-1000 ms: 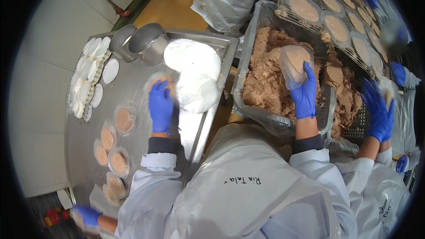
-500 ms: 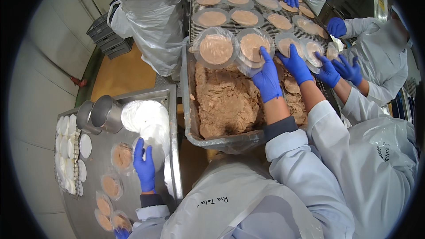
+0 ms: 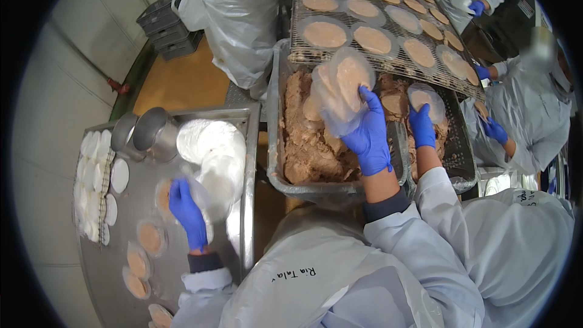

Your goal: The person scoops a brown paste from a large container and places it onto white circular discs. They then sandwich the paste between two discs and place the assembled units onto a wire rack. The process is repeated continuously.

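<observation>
My gloved right hand (image 3: 369,136) grips flat pinkish patties (image 3: 352,79) on clear round film sheets, overlapping and tilted. They hang over a grey tub (image 3: 276,146) of brown ground meat (image 3: 303,146), just short of the wire mesh conveyor (image 3: 395,64). Above the steel table on the left, my gloved left hand (image 3: 189,215) is closed at the edge of a clear film round (image 3: 208,197); the fingertips are slightly blurred. Just beside it, a patty (image 3: 164,196) is partly covered by the fingers. Stacks of white rounds (image 3: 212,140) lie behind this hand.
Two metal cylinders (image 3: 152,133) and a wire rack of white rounds (image 3: 94,176) stand on the steel table (image 3: 115,255), with several filmed patties (image 3: 150,237). A co-worker's gloved hand (image 3: 422,126) holds a patty close on my right. Other people work along the conveyor.
My right hand has lifted patties with film off the conveyor's near edge, over the tub. My left hand has moved left and closed on film. The view has shifted left.
</observation>
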`<act>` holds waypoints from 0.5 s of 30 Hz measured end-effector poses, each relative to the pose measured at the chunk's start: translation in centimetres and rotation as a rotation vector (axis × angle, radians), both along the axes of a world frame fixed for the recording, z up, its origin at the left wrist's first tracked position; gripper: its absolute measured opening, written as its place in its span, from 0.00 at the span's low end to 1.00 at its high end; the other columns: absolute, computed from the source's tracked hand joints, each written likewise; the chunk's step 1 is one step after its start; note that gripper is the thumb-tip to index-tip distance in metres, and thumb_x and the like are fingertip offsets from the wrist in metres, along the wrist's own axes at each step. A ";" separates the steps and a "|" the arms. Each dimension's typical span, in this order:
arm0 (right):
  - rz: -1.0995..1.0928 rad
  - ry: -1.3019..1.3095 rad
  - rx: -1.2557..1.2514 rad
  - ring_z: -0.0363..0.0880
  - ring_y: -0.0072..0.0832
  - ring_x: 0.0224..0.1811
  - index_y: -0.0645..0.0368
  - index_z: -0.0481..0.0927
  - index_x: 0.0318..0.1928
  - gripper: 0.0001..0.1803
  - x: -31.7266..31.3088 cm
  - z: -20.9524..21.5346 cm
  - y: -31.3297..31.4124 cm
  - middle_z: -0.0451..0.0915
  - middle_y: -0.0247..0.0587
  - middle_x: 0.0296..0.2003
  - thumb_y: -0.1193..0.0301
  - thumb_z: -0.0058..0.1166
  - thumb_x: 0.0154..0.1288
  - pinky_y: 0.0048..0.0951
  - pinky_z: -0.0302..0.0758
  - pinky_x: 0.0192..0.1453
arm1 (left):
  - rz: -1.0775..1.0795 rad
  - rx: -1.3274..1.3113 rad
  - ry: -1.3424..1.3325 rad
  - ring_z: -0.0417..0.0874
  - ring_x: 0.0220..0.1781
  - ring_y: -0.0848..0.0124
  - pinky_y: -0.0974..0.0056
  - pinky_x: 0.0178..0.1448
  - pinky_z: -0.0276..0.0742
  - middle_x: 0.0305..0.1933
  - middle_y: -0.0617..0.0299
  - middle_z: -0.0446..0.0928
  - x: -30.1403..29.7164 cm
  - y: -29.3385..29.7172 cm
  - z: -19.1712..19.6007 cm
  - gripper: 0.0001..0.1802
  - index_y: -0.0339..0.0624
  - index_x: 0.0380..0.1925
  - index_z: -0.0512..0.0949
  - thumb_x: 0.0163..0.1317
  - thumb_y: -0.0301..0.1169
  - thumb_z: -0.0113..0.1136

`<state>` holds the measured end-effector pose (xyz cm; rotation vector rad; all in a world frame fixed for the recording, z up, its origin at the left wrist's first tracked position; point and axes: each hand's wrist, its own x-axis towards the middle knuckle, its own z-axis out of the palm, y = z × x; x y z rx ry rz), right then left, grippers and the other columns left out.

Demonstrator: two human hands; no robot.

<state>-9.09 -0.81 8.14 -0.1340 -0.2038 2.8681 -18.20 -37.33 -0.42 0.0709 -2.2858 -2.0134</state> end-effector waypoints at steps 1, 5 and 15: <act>-0.004 0.007 0.032 0.69 0.41 0.53 0.58 0.65 0.54 0.24 0.1 1.0 -0.8 0.70 0.47 0.51 0.66 0.49 0.57 0.51 0.66 0.57 | -0.083 0.402 0.056 0.72 0.48 0.70 0.68 0.54 0.67 0.45 0.56 0.72 -0.2 4.7 3.2 0.15 0.33 0.47 0.70 0.61 0.27 0.47; -0.025 -0.054 0.327 0.67 0.38 0.56 0.61 0.64 0.55 0.26 -1.7 0.7 -4.5 0.69 0.47 0.52 0.67 0.50 0.56 0.44 0.62 0.61 | -0.580 -0.362 0.606 0.69 0.53 0.66 0.66 0.53 0.70 0.51 0.58 0.68 -2.2 16.5 3.4 0.25 0.38 0.54 0.62 0.58 0.33 0.53; -0.502 -0.433 0.359 0.67 0.35 0.51 0.56 0.60 0.58 0.29 -3.0 -0.5 5.3 0.66 0.43 0.52 0.60 0.51 0.58 0.38 0.64 0.56 | -0.976 1.247 -0.622 0.65 0.59 0.53 0.51 0.61 0.62 0.60 0.47 0.60 -4.5 29.9 5.9 0.38 0.35 0.57 0.58 0.58 0.56 0.44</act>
